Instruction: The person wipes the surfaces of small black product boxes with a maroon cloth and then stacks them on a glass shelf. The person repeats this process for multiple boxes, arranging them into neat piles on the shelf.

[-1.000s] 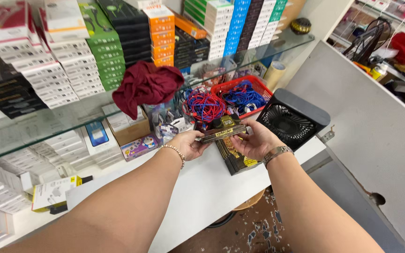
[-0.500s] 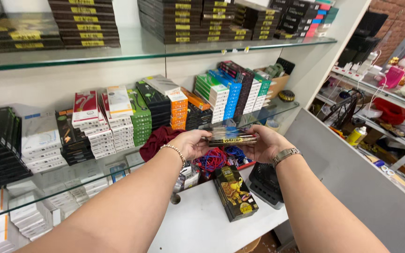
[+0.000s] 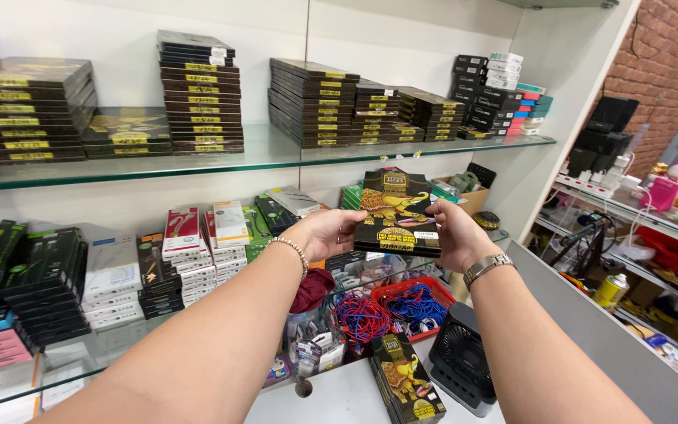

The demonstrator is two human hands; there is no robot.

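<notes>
Left hand (image 3: 325, 232) and right hand (image 3: 455, 234) each held a closed grip on opposite edges of a black-and-gold flat box (image 3: 396, 212), raised before the glass shelf (image 3: 276, 161).

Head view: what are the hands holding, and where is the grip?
A flat black-and-gold box, held by its side edges: left hand on its left edge, right hand on its right.
</notes>
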